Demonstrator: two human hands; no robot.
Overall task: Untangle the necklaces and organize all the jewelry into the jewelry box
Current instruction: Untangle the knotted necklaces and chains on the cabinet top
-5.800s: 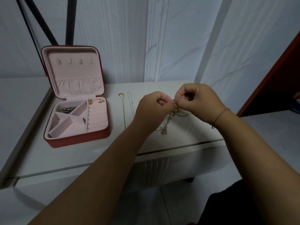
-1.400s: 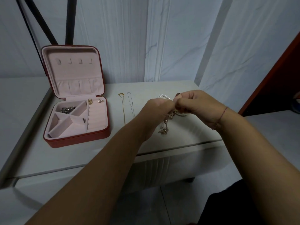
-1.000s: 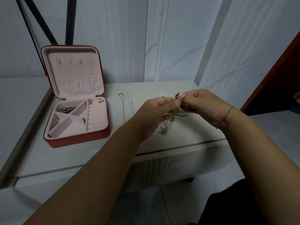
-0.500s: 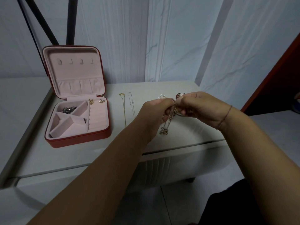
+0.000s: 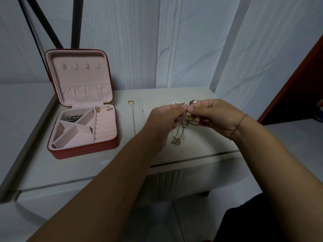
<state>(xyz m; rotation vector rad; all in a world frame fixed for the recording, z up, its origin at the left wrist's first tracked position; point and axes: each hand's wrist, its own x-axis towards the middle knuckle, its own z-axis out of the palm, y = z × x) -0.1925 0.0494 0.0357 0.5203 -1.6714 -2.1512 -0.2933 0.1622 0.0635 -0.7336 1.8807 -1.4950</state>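
My left hand (image 5: 166, 117) and my right hand (image 5: 215, 116) meet above the table, each pinching the tangled necklaces (image 5: 181, 130), whose chains and a beaded pendant hang down to the tabletop. A gold chain (image 5: 133, 117) and a silver chain (image 5: 141, 110) lie straight side by side on the table, left of my hands. The red jewelry box (image 5: 83, 147) stands open at the left with a pink lining. It holds a silver piece (image 5: 74, 117) in a back compartment and two small gold earrings (image 5: 103, 109) above the ring rolls.
The white table (image 5: 87, 165) has a front edge just below my forearms and a raised ledge on its left. A pearl-like piece (image 5: 174, 103) lies behind my left hand. Black stand legs (image 5: 75, 23) rise behind the box. A red-brown panel (image 5: 297, 84) stands at the right.
Both hands have kept working the tangle in the same spot, fingers shifting slightly; the hanging chains swing a little. Box and straight chains have not moved.
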